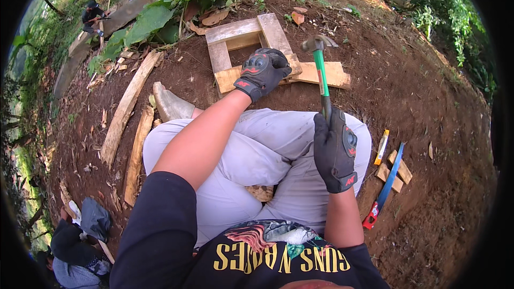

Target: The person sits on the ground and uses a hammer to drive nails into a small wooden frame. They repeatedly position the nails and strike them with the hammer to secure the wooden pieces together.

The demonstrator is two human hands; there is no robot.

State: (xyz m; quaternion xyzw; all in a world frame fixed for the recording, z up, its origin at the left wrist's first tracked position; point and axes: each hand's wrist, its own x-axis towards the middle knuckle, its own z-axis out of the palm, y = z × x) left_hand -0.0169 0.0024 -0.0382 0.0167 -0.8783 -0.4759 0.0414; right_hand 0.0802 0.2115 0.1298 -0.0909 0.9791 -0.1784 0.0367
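Note:
My right hand (336, 152), in a black and grey work glove, is wrapped round the dark grip of a claw hammer (321, 72) with a green shaft. The hammer stands raised, its head above the right side of a rough wooden frame (225, 56) on the soil. My left hand (259, 73), gloved alike, rests at the frame's near side with its fingers curled together. Whatever those fingers pinch is hidden. Beside the fingertips lies a short wood piece (294, 64), and a light board (326, 74) extends to the right from there.
To my right lie a handsaw (391, 175) with a blue blade, short wood offcuts (405, 171) and a slim yellow item (382, 147). Long planks (128, 109) are on the left. One person (93, 17) sits at far left, another (75, 251) at near left by a grey bag (96, 218).

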